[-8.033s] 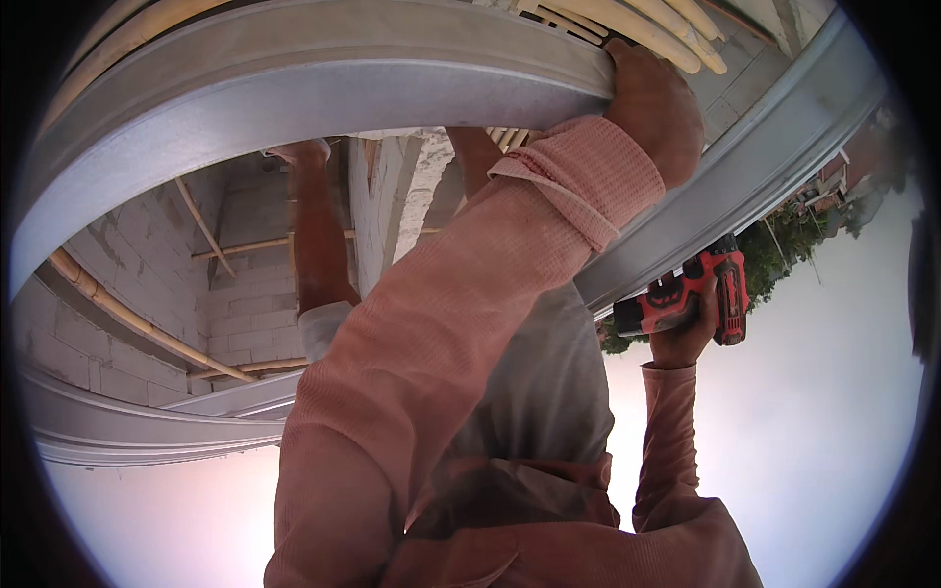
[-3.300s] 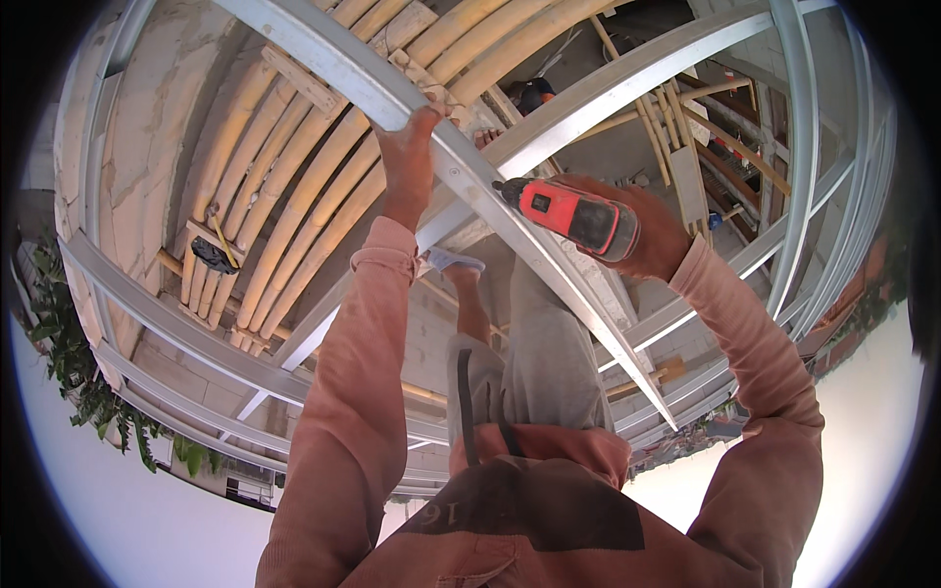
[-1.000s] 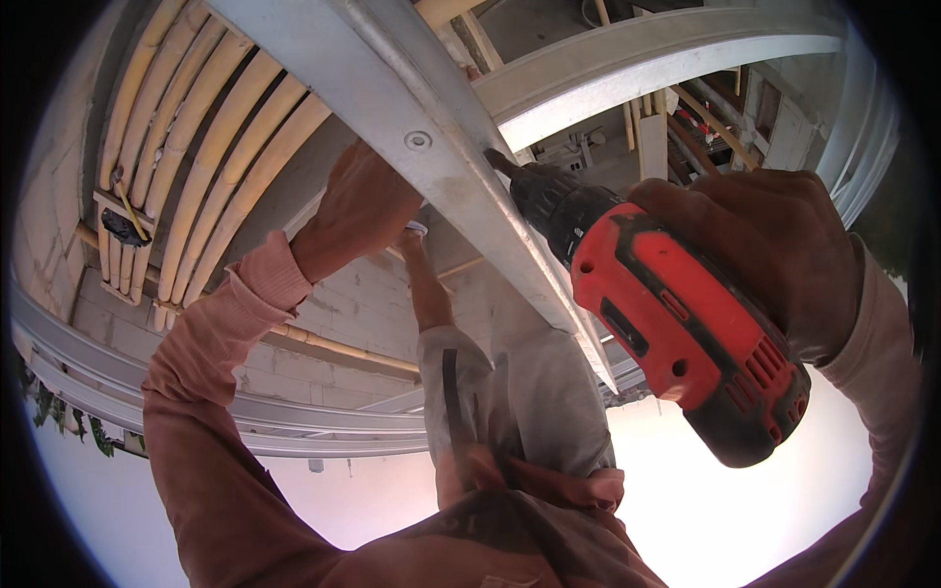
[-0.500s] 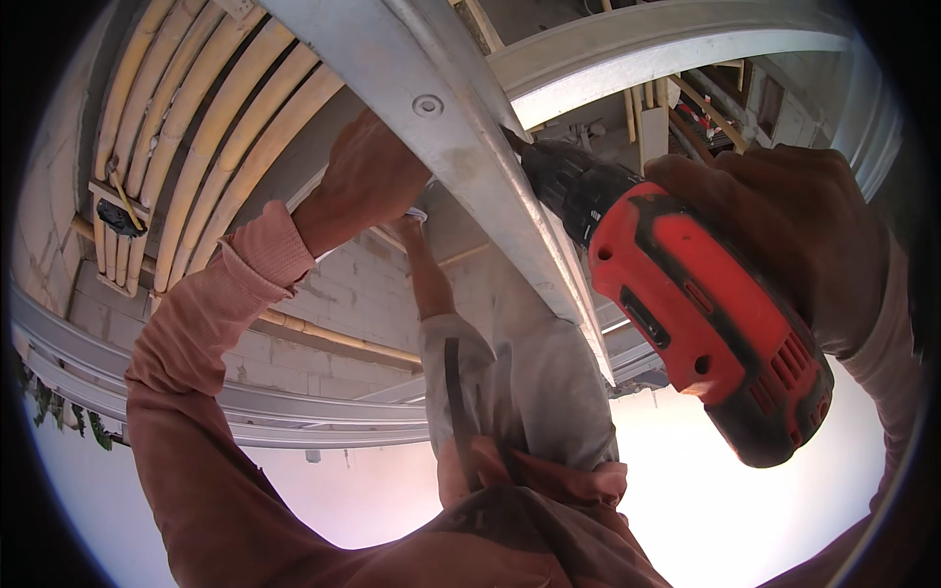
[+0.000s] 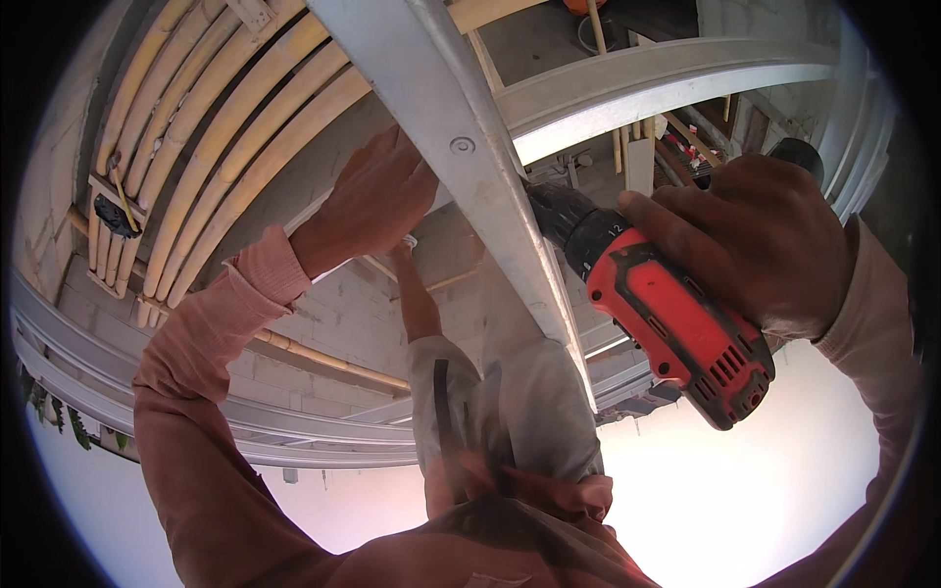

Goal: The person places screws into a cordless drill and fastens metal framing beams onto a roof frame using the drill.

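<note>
A pale metal beam (image 5: 456, 127) with a round fastener (image 5: 462, 146) in its face runs slantwise through the middle. My left hand (image 5: 368, 201) is closed against the beam's left edge; its fingertips are hidden behind the metal. On the other side, my right hand (image 5: 750, 245) is wrapped around a red and black cordless drill (image 5: 676, 318). The drill's black chuck (image 5: 564, 211) points up and left at the beam's right side. Where the drill's tip meets the beam, I cannot make out the bit or a screw.
A second metal beam (image 5: 676, 83) joins from the right. Yellowish poles (image 5: 245, 108) stand in rows at upper left, by a pale block wall (image 5: 323, 318). Metal rails (image 5: 314, 421) cross at lower left. An orange and dark object (image 5: 588, 8) shows at the top.
The drill sits farther from the camera and its body has turned, with my right hand moving with it. The beam has shifted slightly right and down in view. My left hand stays at the beam.
</note>
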Motion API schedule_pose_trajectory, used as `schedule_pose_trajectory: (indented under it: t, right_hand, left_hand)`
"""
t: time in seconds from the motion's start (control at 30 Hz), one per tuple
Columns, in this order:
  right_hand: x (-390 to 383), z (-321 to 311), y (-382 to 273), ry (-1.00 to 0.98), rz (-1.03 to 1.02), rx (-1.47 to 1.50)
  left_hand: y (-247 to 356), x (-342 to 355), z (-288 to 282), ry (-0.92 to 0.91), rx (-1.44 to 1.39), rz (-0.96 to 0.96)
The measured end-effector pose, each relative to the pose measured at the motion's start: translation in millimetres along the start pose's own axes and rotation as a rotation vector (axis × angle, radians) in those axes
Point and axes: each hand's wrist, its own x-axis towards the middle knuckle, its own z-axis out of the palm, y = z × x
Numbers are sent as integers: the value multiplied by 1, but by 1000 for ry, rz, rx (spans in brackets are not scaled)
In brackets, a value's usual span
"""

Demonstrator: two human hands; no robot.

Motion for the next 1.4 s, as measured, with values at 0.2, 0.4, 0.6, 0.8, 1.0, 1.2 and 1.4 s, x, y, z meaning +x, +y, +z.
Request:
schedule_pose_trajectory:
  t: [0.2,0.4,0.6,0.8,1.0,1.2,1.4]
  right_hand:
    - [0,-5,9,14,-59,-87]
    - [8,-5,-3,45,-71,-116]
    - [7,-11,-2,6,-70,-185]
    - [4,-10,2,-1,-101,-228]
    - [28,-30,2,-108,-168,-225]
    - [32,-9,15,-146,-339,-345]
    - [29,-27,5,-310,-269,-324]
  left_hand:
    - [14,-12,-12,-209,-351,-424]
    - [8,2,-7,-284,-381,-573]
    - [5,-6,0,-236,-430,-486]
    - [4,4,-7,-311,-343,-512]
    - [3,3,-6,-297,-278,-492]
    - [19,-14,-11,-232,-260,-651]
    - [34,-3,17,165,-167,-560]
